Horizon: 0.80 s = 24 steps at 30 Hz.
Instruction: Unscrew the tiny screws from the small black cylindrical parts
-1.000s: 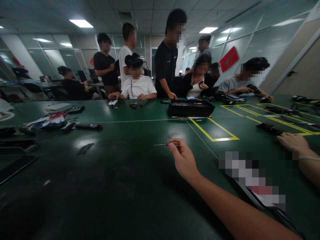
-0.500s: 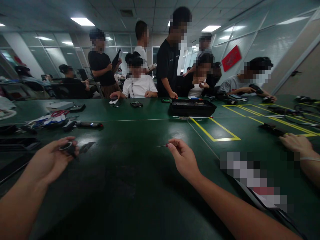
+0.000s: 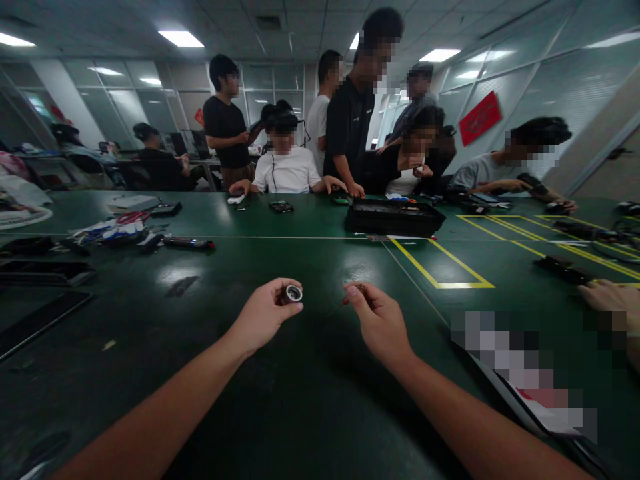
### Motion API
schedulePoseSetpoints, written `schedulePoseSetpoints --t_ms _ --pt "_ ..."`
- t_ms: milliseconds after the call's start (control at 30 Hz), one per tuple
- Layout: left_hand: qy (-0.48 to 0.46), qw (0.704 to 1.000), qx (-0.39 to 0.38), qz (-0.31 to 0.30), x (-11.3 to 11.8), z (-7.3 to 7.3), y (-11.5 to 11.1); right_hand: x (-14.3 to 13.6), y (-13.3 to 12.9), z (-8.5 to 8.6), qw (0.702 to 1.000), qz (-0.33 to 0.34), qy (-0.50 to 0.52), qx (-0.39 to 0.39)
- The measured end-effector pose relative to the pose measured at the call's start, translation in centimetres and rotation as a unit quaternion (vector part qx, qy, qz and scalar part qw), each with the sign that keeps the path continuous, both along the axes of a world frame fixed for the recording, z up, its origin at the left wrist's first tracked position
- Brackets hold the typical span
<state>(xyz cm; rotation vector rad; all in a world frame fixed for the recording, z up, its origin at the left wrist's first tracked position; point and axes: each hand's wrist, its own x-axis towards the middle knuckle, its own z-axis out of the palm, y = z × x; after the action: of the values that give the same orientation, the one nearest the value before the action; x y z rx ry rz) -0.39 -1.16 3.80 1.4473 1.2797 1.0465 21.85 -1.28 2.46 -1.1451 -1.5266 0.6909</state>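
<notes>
Just left of the view's middle, my left hand (image 3: 260, 319) is closed around a short dark cylinder (image 3: 294, 294) with a pale metal ring at its open end. The ring faces toward me and to the right. My right hand (image 3: 380, 320) pinches a small reddish-brown piece (image 3: 346, 301) between thumb and fingertips. A thin pin or wire sticks out of it, down and to the left, toward the cylinder. The fingers partly hide this piece, so I cannot tell its kind. Both hands are above the green table (image 3: 300, 400), and the two parts are apart.
A black tray (image 3: 395, 219) stands across the table. Cables and tools (image 3: 120, 230) are heaped at the left, beside a dark slim tool (image 3: 189, 243). Yellow tape (image 3: 463, 285) marks rectangles. At the right are a co-worker's hand (image 3: 613, 300) and papers (image 3: 545, 400). Several people sit or stand opposite.
My left hand has come from the far left to near the middle with the cylinder, turning its ringed end into view. My right hand stays near its place; its pin now points further down.
</notes>
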Motion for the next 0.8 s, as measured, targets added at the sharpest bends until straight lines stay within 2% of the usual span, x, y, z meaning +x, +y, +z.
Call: schedulePoseSetpoints --t_ms 133,300,500,800 --pt "0.077 0.995 0.06 -0.031 0.5 -1.6 -0.5 0.0 -0.1 0.0 1.0 0.0 0.021 0.004" --pt "0.146 0.984 0.101 -0.012 -0.4 -3.1 -0.4 0.0 -0.5 -0.1 0.997 0.026 0.072 0.013" --pt "0.163 0.978 0.131 -0.02 -0.5 -3.1 -0.6 -0.2 -0.8 -0.4 0.997 0.064 0.029 0.017" --pt "0.197 0.97 0.142 -0.018 -0.7 -3.3 -0.5 -0.1 -0.7 -0.5 0.998 0.049 0.003 0.027"
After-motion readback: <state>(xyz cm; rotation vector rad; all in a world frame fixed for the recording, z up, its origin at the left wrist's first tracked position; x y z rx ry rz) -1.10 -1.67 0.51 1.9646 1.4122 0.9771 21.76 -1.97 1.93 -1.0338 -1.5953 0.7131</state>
